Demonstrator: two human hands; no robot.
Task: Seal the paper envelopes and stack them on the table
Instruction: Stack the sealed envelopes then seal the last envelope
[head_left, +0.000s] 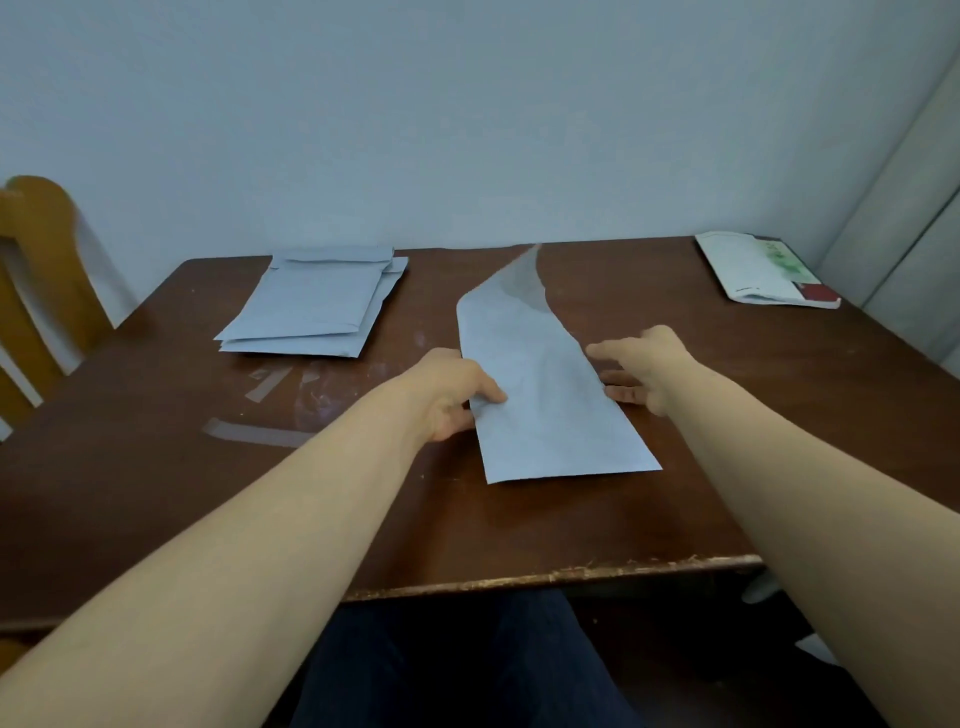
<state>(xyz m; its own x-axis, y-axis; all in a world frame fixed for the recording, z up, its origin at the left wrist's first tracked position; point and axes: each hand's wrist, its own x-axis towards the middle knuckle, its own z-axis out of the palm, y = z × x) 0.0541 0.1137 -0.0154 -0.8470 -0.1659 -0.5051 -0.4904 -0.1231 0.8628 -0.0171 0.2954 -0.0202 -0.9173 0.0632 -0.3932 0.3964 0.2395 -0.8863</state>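
Envelope (540, 384): lying mid-table (156, 405), flap lifting toward 12 o'clock. Left hand (452, 395) pinching its 9 o'clock edge, thumb on top. Right hand (644, 369) spreading open, fingertips touching its 3 o'clock edge. Stack (317, 306) sitting at 10 o'clock.

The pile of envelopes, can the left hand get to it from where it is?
Probably yes. The pile of envelopes lies ahead and left of the left hand, over bare table, but that hand grips the envelope.

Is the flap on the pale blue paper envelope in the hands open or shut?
Open. The pale blue paper envelope has its flap sticking up unfolded at the far end; left hand pinches its edge.
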